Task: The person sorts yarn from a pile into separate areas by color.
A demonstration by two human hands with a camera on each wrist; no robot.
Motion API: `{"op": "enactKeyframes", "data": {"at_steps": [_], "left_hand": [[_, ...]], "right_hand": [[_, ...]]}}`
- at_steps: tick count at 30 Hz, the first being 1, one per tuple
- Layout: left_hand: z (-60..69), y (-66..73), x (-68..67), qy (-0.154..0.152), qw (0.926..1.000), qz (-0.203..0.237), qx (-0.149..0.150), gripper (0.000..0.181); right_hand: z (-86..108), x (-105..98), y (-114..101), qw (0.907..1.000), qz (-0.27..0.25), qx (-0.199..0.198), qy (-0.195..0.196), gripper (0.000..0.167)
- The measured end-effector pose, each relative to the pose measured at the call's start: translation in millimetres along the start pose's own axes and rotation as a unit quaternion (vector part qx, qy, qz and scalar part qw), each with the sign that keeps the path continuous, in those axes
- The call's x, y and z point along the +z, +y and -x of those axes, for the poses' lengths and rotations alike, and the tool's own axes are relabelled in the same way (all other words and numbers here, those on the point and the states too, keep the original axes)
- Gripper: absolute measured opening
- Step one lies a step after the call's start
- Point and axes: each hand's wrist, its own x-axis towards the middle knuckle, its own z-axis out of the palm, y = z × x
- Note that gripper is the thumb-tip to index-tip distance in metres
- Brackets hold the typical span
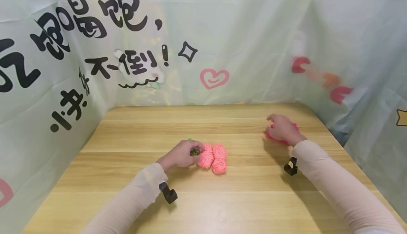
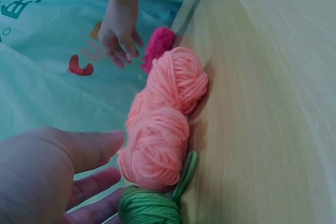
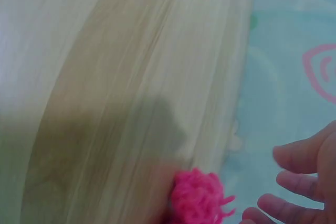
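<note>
Two salmon-pink yarn skeins lie side by side mid-table. My left hand is at the left skein, over a green yarn bundle that it mostly covers in the head view. In the left wrist view, its thumb and fingers are spread apart beside the pink and green yarn, with no grip showing. Farther right, my right hand hovers over a hot-pink yarn bundle, partly hiding it from the head camera. The fingers of that hand are loosely extended, and the right wrist view shows them apart from the yarn.
The wooden table runs back to a printed pale curtain, which also hangs along both sides. Small black cameras are strapped at each wrist, the left one low over the tabletop.
</note>
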Motion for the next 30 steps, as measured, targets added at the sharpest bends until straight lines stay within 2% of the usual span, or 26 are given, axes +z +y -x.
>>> {"op": "enactKeyframes", "data": {"at_steps": [2,5,12,14,17,19,23,26,28,30], "left_hand": [[0.4,1.6,-0.9,0.002,1.0000,0.003,-0.005,0.029],[0.7,3.4,-1.5,0.009,0.9997,0.015,-0.016,0.029],[-1.4,7.1,-1.2,0.055,0.9943,0.085,-0.035,0.028],[-1.7,10.6,-2.2,0.066,0.9906,0.109,-0.050,0.030],[-2.2,14.5,-4.3,0.064,0.9817,0.163,-0.075,0.035],[-2.7,17.8,-6.1,0.057,0.9714,0.212,-0.091,0.037],[-5.1,21.9,-7.2,0.039,0.9478,0.291,-0.125,0.042],[-7.0,24.6,-5.5,0.031,0.9409,0.304,-0.147,0.043],[-8.0,26.0,-4.1,0.027,0.9387,0.305,-0.158,0.044],[-8.7,26.6,-2.6,0.026,0.9382,0.304,-0.164,0.045]], "right_hand": [[1.9,-1,-4,0.9998,-0.019,0.000,0.002,0.043],[5.4,0,-12,0.9971,-0.076,0.002,-0.004,0.043],[10.3,6,-29,0.9763,-0.209,0.030,-0.048,0.042],[10.7,8,-35,0.9635,-0.256,0.037,-0.070,0.043],[10.9,11,-43,0.9355,-0.334,0.057,-0.102,0.046],[11.1,14,-49,0.9155,-0.378,0.072,-0.118,0.047],[12.8,23,-60,0.8875,-0.429,0.093,-0.141,0.048],[15.0,30,-68,0.8693,-0.457,0.102,-0.158,0.049],[17.1,36,-72,0.8593,-0.470,0.111,-0.167,0.050],[19.6,42,-77,0.8556,-0.472,0.114,-0.179,0.050]]}}
